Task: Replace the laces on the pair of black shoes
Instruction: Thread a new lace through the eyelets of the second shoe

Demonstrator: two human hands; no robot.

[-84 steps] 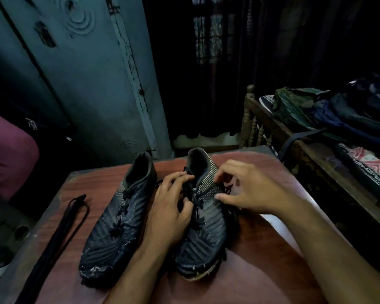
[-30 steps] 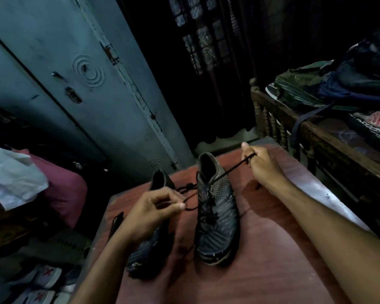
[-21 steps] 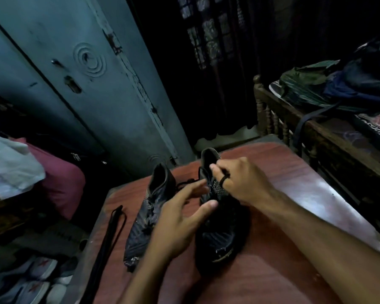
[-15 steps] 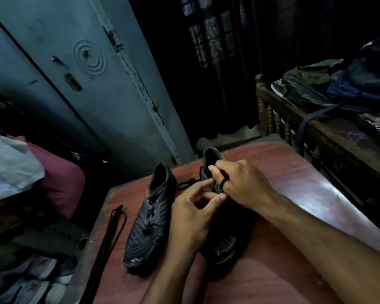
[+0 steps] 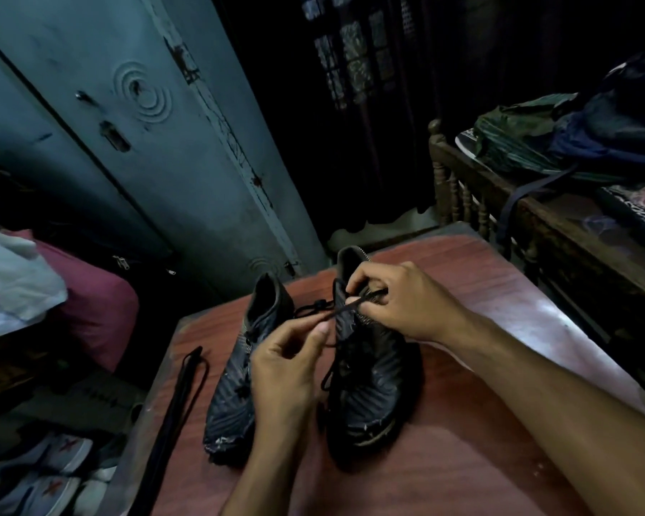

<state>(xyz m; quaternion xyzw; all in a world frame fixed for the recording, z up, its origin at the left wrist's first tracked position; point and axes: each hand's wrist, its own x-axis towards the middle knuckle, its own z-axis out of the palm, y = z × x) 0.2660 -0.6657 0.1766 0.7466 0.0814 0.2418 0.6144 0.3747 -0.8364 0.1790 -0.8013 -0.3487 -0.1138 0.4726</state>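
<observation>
Black shoes (image 5: 369,374) scuffed, lace loosened.

Dim home bedroom: wooden bed (image 5: 529,214) with heaped clothes (image 5: 559,143) at right, teal steel wardrobe (image 5: 135,150) upper left, sneakers (image 5: 41,474) on floor lower left.

We note two black shoes: left shoe (image 5: 235,370) with faint grey streaks, right shoe (image 5: 369,370) with a pale speckled tongue. Lace (image 5: 336,312) black. Spare laces (image 5: 181,404) black. Counter (image 5: 462,459) reddish-brown wood grain. Door (image 5: 146,143) blue-grey, concentric rings. Cushion (image 5: 90,303) maroon.
</observation>
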